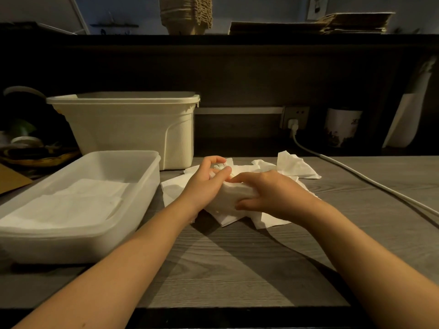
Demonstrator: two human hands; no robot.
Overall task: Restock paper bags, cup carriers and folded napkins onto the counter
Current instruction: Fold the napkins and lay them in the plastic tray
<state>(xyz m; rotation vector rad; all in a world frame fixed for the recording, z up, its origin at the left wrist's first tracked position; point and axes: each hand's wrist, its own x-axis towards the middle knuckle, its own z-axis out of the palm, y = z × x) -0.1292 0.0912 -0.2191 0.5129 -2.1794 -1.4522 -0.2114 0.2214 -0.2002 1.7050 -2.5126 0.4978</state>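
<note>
A loose heap of white napkins (294,166) lies on the grey wooden counter (237,262). Both my hands work on one napkin (234,194) at the heap's front. My right hand (268,193) grips it, thumb under and fingers over. My left hand (206,180) holds its left end with curled fingers. A clear shallow tray (147,176) to the left holds flat folded napkins (71,205). On the upper shelf stand stacked pulp cup carriers (186,14) and a flat pile of brown paper bags (332,23).
A cream plastic bin (128,124) stands behind the tray. A white cable (356,173) runs from a wall socket (294,117) across the counter's right side. A printed cup (342,127) and a pale bag (406,119) sit at the back right. Dim clutter fills the far left.
</note>
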